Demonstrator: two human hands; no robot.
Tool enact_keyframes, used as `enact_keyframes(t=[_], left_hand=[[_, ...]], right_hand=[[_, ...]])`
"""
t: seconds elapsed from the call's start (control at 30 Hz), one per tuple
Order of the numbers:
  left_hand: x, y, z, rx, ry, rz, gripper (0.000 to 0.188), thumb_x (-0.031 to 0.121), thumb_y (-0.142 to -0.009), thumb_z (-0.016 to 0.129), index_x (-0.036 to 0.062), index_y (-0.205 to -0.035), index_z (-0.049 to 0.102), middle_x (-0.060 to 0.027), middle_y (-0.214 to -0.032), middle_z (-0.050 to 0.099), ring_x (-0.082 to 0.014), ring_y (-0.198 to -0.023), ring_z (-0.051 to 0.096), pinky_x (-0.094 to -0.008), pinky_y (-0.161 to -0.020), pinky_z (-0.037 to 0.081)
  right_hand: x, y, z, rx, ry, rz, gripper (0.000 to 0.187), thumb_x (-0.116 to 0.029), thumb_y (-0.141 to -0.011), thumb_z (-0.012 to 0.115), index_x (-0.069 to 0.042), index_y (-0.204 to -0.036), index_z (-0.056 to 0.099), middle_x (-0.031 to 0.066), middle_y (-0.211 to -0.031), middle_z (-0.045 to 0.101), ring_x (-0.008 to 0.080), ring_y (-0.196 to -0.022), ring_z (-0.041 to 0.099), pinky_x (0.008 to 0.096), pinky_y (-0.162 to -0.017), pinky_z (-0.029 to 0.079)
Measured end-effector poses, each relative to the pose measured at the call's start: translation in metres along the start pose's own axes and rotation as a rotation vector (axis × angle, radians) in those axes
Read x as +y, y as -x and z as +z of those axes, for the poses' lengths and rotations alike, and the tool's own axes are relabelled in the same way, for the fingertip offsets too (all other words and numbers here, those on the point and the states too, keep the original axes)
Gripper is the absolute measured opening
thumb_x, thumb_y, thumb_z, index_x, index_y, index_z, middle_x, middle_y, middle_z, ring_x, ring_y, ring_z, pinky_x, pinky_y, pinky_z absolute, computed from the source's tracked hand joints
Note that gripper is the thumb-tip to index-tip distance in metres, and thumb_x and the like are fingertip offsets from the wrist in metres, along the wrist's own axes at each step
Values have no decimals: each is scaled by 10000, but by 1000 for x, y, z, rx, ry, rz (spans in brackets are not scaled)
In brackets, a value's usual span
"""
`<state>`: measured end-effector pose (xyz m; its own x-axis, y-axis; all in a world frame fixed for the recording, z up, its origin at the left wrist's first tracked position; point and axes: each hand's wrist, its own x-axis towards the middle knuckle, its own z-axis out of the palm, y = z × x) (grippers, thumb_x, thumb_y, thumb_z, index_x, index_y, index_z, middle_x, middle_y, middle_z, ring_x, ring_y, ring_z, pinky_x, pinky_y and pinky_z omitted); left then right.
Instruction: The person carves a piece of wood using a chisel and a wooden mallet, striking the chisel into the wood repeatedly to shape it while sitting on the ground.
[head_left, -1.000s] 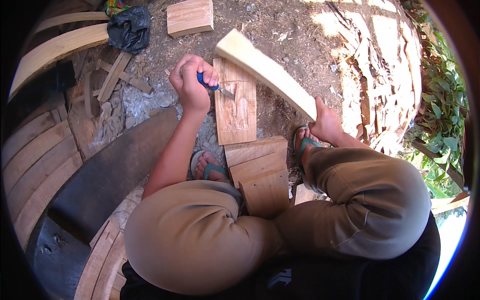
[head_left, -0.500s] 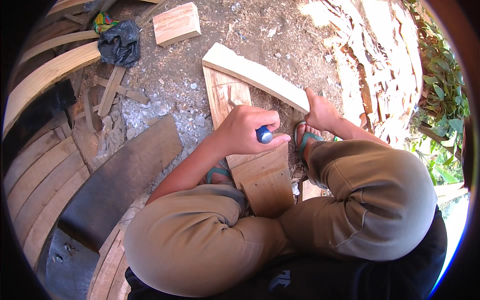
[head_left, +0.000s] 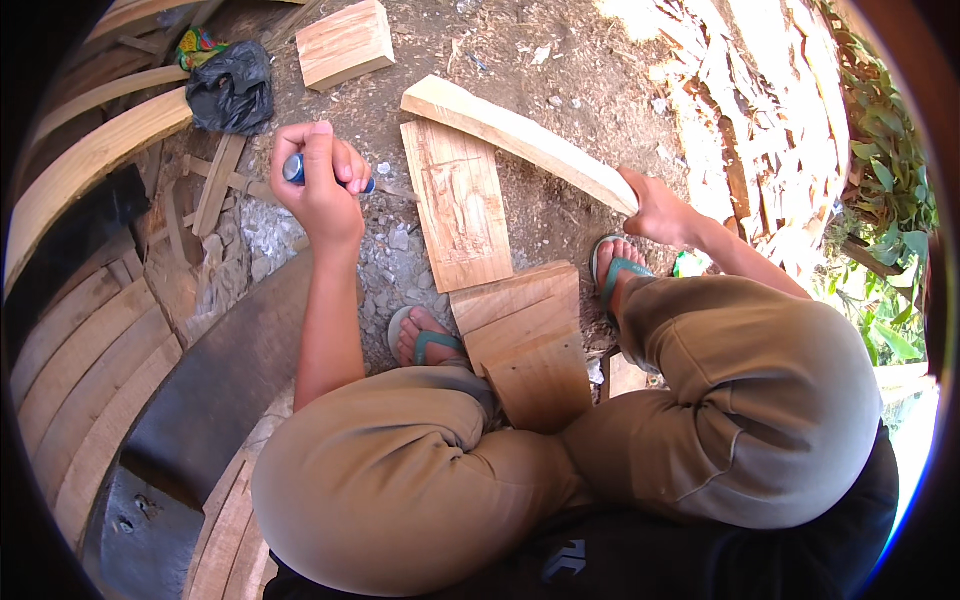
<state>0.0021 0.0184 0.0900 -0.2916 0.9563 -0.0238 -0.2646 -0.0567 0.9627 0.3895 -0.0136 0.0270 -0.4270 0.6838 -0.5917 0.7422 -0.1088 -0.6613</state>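
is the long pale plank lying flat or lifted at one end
Cannot tell for sure. The right hand grips the long pale plank's near end; its far end sits by the flat carved board.

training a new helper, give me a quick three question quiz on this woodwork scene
1. True or false: the left hand holds a blue-handled tool.
2. What does the right hand grip? A) black bag B) long pale plank C) sandal
3. Fill in: the far end of the plank rests on the flat ____ lying on the ground.

Key
1. True
2. B
3. board
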Motion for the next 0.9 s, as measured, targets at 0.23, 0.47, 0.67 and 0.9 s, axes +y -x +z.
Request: enact_keyframes(t=[0.23, 0.47, 0.67, 0.9], left_hand=[[9, -10, 4, -352, -571, -198, 178, 154, -891, 771, 64, -835, 628, 49, -689, 580, 5, -590, 470, -193, -515, 367], [-33, -1, 11, -471, -729, -302, 188, 177, -871, 772, 57, -888, 628, 28, -734, 600, -28, -568, 495, -209, -490, 375], [-52, 2, 0, -296, -750, -381, 157, 134, -862, 744, 26, -896, 635, -22, -800, 655, -80, -732, 589, -261, -674, 481], [-65, -29, -13, -390, -880, -312, 426, 74, -877, 646, 20, -1299, 622, -161, -1284, 665, -261, -1206, 632, -350, -1026, 470]], right_hand=[[11, 5, -24, -358, -613, 167, 395, 20, -582, 531, -56, -970, 523, -5, -743, 449, 94, -663, 434, 257, -531, 342], [-5, -12, -19, -262, -434, 108, 539, 16, -629, 539, -12, -1167, 556, 21, -833, 505, 121, -737, 489, 275, -605, 395], [15, -14, -2, 33, -227, -12, 616, -3, -652, 581, -1, -1267, 545, 39, -891, 535, 128, -814, 521, 292, -662, 426], [7, -7, -40, -244, -568, 279, 399, -38, -622, 569, -58, -1017, 520, -3, -721, 481, 97, -574, 479, 268, -474, 416]])
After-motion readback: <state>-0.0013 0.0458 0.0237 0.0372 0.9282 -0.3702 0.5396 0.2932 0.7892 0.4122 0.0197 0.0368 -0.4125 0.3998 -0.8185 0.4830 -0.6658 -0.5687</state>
